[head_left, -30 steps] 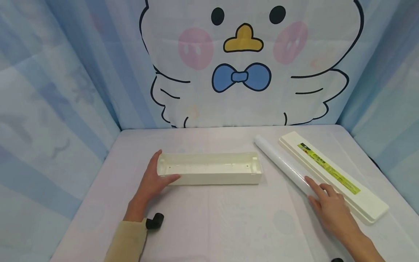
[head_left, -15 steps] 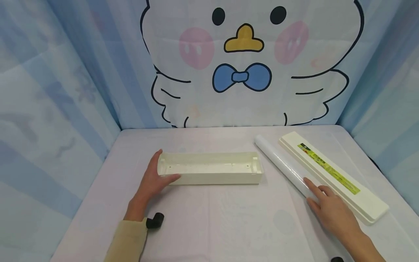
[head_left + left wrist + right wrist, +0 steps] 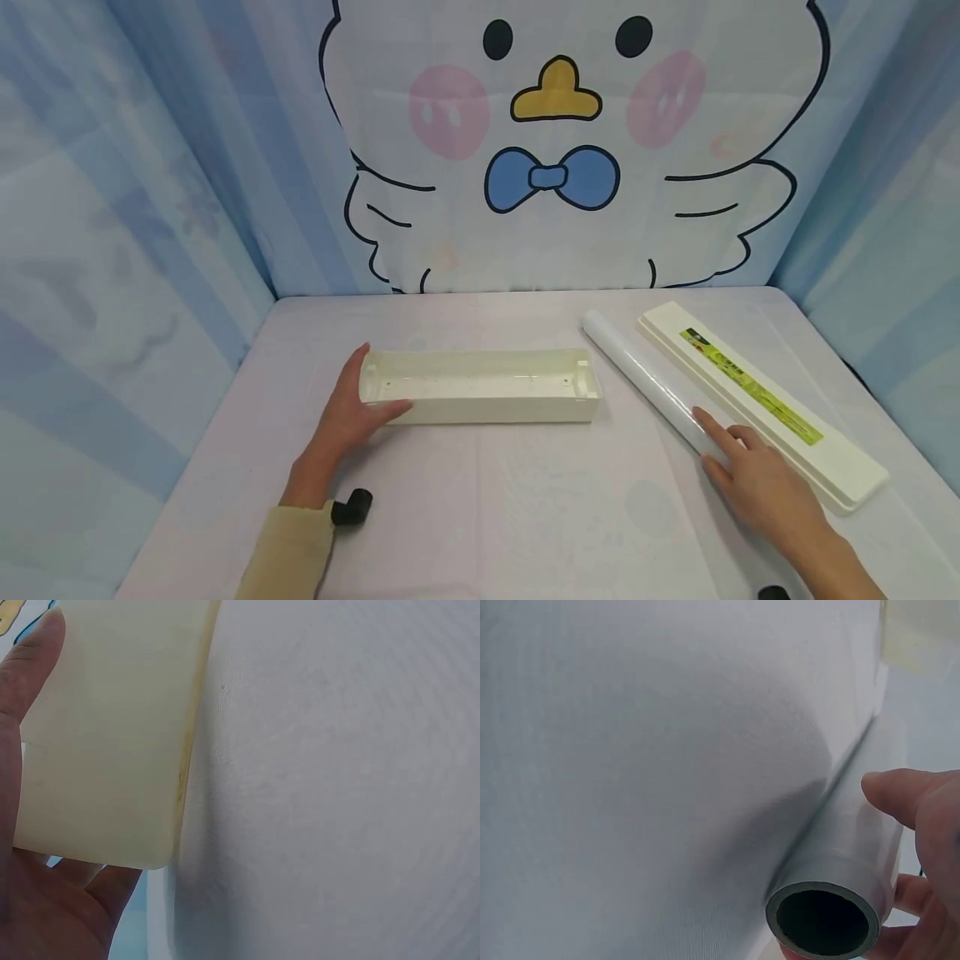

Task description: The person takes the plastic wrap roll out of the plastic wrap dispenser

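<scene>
A long cream open-topped plastic box (image 3: 487, 408) lies crosswise mid-table. My left hand (image 3: 352, 412) grips its left end, thumb along the front wall and fingers around the far side; in the left wrist view the thumb (image 3: 34, 664) lies against the box wall (image 3: 112, 735). To the right, a clear-wrapped roll of cling film (image 3: 645, 371) slants across the table. My right hand (image 3: 765, 483) holds the roll's near part between thumb and fingers. The roll's hollow tube end (image 3: 823, 921) faces the right wrist camera.
Beside the roll lies a long cream lid (image 3: 847, 458) with a yellow-green label (image 3: 753, 386), parallel to it. A white cloth (image 3: 525, 508) covers the table. Behind stands a curtain (image 3: 555, 250) with a cartoon bird; blue curtains (image 3: 112, 292) hang at both sides.
The right hand has shifted very slightly on the roll. The left hand, box, roll and lid stay where they were.
</scene>
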Demonstrator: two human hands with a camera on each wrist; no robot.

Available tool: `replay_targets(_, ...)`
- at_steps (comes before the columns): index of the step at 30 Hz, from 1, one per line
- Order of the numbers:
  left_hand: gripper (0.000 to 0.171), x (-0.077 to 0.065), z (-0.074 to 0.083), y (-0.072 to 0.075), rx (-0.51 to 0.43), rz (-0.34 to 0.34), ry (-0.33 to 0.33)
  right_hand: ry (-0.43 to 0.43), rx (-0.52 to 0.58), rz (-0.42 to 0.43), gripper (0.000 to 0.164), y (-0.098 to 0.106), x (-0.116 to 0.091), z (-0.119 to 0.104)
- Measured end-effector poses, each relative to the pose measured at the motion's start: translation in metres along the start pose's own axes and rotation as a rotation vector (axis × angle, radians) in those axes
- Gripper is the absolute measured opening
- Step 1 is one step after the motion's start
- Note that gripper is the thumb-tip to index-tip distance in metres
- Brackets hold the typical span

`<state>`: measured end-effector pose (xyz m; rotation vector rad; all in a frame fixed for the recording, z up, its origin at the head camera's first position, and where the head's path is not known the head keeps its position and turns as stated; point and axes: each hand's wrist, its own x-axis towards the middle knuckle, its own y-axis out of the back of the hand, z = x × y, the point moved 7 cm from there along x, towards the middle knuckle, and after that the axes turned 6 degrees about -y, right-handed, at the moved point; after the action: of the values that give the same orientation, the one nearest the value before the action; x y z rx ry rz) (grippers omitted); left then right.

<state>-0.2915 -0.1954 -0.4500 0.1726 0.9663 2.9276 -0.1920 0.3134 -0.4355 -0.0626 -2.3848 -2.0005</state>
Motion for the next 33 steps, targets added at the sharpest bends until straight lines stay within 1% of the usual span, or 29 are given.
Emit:
replay_targets(5, 0.116, 0.0, 0.0, 0.002, 0.05, -0.038, 0.011, -0.058, -0.008, -0.08, 0.069, 0.001, 0.003, 0.004)
replay_targets(7, 0.116, 0.0, 0.0, 0.003, 0.069, -0.053, 0.006, -0.073, -0.006, -0.091, 0.068, 0.001, 0.003, 0.006)
replay_targets(10, 0.117, 0.001, 0.0, 0.004, 0.092, -0.072, -0.004, -0.075, 0.001, -0.077, 0.067, 0.001, 0.002, 0.007)
replay_targets(14, 0.119, 0.001, 0.001, 0.006, 0.127, -0.105, -0.021, -0.047, 0.004, -0.028, 0.067, 0.005, 0.001, 0.007)
replay_targets(18, 0.12, 0.001, 0.005, 0.009, 0.172, -0.137, -0.028, -0.031, 0.007, -0.004, 0.066, 0.007, 0.0, 0.007)
replay_targets(20, 0.116, 0.001, 0.008, 0.012, 0.197, -0.132, -0.046, -0.028, 0.012, 0.004, 0.065, 0.008, 0.0, 0.007)
replay_targets(22, 0.107, 0.0, 0.014, 0.015, 0.216, -0.102, -0.08, -0.028, 0.021, 0.021, 0.065, 0.009, 0.0, 0.006)
replay_targets(24, 0.093, -0.001, 0.021, 0.02, 0.23, -0.045, -0.138, -0.026, 0.028, 0.053, 0.064, 0.011, 0.0, 0.005)
replay_targets(27, 0.068, -0.005, 0.031, 0.026, 0.269, 0.065, -0.227, -0.023, 0.036, 0.111, 0.06, 0.016, 0.0, 0.002)
replay_targets(29, 0.056, -0.008, 0.037, 0.03, 0.299, 0.142, -0.282, -0.026, 0.038, 0.148, 0.056, 0.02, 0.0, -0.001)
replay_targets(31, 0.047, -0.013, 0.043, 0.033, 0.332, 0.211, -0.329, -0.015, 0.052, 0.207, 0.051, 0.025, 0.0, -0.005)
replay_targets(33, 0.042, -0.017, 0.048, 0.035, 0.347, 0.276, -0.383, 0.017, 0.079, 0.291, 0.046, 0.032, 0.0, -0.011)
